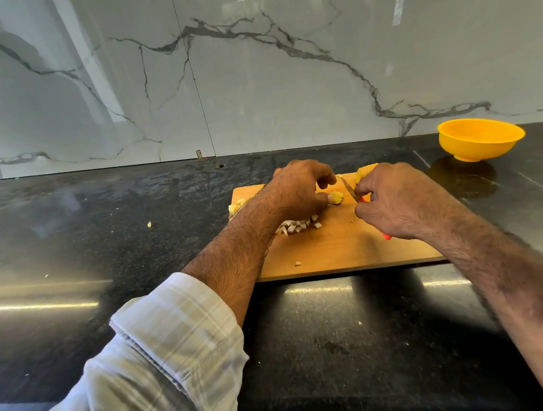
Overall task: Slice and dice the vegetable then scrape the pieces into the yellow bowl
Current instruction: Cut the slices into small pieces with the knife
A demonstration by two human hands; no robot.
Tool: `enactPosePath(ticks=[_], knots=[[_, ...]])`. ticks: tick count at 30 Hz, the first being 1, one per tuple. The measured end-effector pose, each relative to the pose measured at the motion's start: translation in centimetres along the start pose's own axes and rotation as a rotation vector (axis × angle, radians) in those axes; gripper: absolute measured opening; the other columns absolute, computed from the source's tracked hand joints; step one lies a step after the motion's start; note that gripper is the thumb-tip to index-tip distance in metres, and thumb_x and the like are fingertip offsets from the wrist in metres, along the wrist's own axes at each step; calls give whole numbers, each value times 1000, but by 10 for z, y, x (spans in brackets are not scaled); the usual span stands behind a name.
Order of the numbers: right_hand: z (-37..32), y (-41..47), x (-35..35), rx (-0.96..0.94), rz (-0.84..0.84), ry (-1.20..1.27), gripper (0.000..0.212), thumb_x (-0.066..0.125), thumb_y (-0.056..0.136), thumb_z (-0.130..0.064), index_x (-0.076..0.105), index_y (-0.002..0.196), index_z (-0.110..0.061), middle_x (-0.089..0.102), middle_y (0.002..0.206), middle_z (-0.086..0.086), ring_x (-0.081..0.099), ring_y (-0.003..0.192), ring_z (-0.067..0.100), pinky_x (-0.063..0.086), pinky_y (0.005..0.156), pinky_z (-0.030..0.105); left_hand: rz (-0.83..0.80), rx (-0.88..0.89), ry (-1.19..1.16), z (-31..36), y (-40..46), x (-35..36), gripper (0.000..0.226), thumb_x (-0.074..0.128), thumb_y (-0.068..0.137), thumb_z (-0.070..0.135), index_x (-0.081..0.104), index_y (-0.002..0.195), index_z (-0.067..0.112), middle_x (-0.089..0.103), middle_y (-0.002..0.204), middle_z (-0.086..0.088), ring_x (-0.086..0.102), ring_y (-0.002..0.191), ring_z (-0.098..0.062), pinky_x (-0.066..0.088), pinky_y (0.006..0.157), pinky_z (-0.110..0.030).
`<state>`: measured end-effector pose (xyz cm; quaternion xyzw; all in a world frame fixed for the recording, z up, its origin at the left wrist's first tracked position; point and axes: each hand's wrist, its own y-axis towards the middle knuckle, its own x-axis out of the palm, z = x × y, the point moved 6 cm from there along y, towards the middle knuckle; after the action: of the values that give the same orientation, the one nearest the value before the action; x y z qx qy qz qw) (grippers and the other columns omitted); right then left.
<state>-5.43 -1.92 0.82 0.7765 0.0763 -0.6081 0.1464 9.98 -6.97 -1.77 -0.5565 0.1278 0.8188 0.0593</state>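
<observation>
One cutting board (339,248), left hand (297,188) pinching a potato piece (336,197), right hand (397,200) gripping one knife (349,190), one yellow bowl (481,143) at 2 o'clock, well apart from board edge.

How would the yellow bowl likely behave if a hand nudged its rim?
The yellow bowl looks like thin plastic and shows nothing inside, so it is probably light. It stands on a small foot under a wide rim, so it may tip. The glossy dark counter could let it slide.

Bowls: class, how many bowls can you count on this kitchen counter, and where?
1. A yellow bowl stands on the dark counter at far right, by the marble wall, beyond the cutting board. None seems hidden.
</observation>
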Motion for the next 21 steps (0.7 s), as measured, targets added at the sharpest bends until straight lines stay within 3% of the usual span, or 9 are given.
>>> enactPosePath(ticks=[2,5,12,15,21], knots=[[-4,-1,5,1,-7,13,27,65,92,-30,76,113,-16,69,80,0,66,79,16,59,72,31,-18,5,-13,0,0,3,31,75,96,29,71,126,30,68,123,11,61,110,-10,50,108,-51],[-9,-1,12,11,-18,18,21,62,94,-26,75,105,-13,65,75,1,61,71,13,46,55,24,-10,24,-56,3,-1,2,25,76,95,24,76,120,26,71,114,9,64,102,-7,58,100,-40],[-15,-1,9,12,-31,36,30,63,96,-29,72,120,-14,67,82,2,66,77,16,60,72,31,30,35,-95,4,-4,-3,28,78,91,18,76,119,19,73,101,5,68,93,-10,62,90,-33],[-19,-2,10,2,-52,13,34,62,97,-30,70,126,-14,68,91,3,65,85,17,62,80,32,33,25,-91,2,-3,-3,28,78,92,21,76,120,20,73,106,5,67,95,-8,61,90,-30],[-22,-3,12,-5,-125,-48,34,59,99,-30,67,128,-15,57,83,-1,64,90,19,60,81,31,41,-15,-85,0,2,2,21,78,94,24,79,115,22,75,113,6,64,95,-5,56,88,-25]])
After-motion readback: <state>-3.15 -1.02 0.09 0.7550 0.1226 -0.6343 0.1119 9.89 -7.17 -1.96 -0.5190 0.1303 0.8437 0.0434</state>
